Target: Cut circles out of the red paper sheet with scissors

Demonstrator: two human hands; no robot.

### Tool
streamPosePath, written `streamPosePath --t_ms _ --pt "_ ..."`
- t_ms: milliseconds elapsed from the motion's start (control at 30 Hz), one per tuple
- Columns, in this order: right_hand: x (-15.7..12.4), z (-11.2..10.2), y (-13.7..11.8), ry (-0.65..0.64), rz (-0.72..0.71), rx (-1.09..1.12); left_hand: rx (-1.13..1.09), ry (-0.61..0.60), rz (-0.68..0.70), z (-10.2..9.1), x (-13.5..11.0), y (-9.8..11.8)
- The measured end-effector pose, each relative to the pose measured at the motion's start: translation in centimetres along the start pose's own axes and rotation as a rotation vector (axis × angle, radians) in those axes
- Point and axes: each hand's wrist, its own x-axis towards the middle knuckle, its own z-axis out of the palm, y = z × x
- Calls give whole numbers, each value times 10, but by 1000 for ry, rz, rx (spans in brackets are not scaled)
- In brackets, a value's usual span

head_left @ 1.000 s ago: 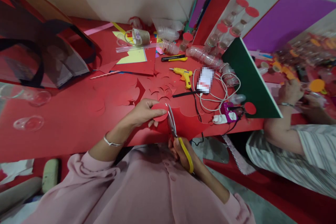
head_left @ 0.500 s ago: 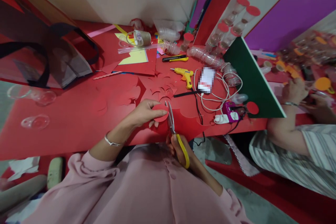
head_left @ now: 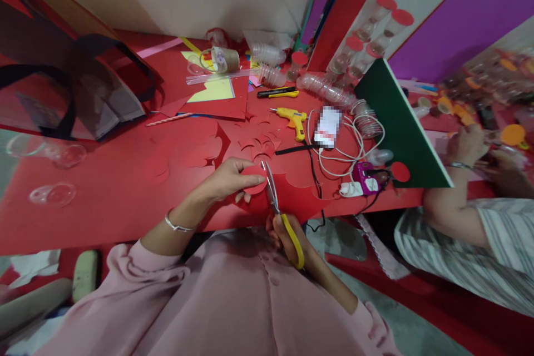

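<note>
Between the thumb and fingers of my left hand (head_left: pixel 231 179) is a red paper circle (head_left: pixel 255 184), held just over the table's front part. My right hand (head_left: pixel 287 233) grips yellow-handled scissors (head_left: pixel 272 194), their blades pointing away from me and slightly parted at the circle's right edge. Beneath the scissors lies a larger sheet of red paper (head_left: pixel 296 197) with curved cut edges. Thin curved red paper offcuts (head_left: pixel 261 147) are scattered beyond my hands.
A yellow glue gun (head_left: pixel 292 119), a box cutter (head_left: pixel 277 92), a phone (head_left: pixel 328 127) and a white cable lie beyond. Stacked clear plastic cups (head_left: pixel 325 90) stand near a green board (head_left: pixel 400 128). Another person's hands (head_left: pixel 469 144) work at right. A dark bag (head_left: pixel 104 89) stands left.
The scissors and my right hand have shifted very slightly, with the blades still at the circle's edge. My left hand keeps hold of the circle.
</note>
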Motion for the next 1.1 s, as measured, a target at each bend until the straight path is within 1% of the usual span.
streamPosePath --t_ms 167,400,700,867,1100 --pt "0 -2 -5 -2 6 -29 7 -14 18 -2 0 -1" --pt "-5 -5 -11 1 63 -37 25 -26 18 -4 -2 0" --pt "-4 -8 -10 -12 52 -50 51 -49 38 -8 -3 -2" --pt "-5 -11 -14 -23 59 -87 75 -58 18 -10 -2 -2" --pt "-7 -11 -17 -16 55 -96 26 -42 19 -8 -5 0"
